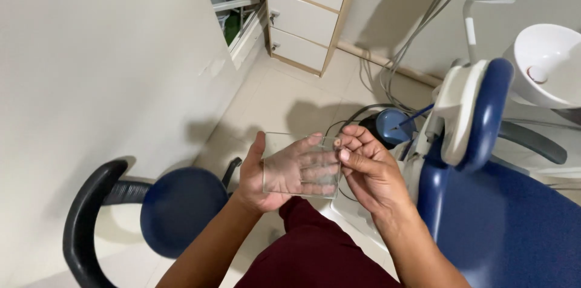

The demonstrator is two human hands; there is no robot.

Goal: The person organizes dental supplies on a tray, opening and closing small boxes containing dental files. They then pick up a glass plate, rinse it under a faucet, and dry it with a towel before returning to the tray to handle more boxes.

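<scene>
My left hand (275,173) lies palm up under a clear square glass slab (301,164), which rests flat on its fingers. My right hand (366,170) is at the slab's right edge, fingertips pinched on a small pale lump (337,142) pressed against the glass corner. Both hands hover over my dark red lap, between a stool and a dental chair.
A blue round stool (178,209) with a black curved backrest (85,215) stands at lower left. A blue dental chair (502,203) fills the right side, with a white basin (548,64) behind it. White drawers (302,18) stand at the far wall. Cables and a blue foot pedal (390,127) lie on the tiled floor.
</scene>
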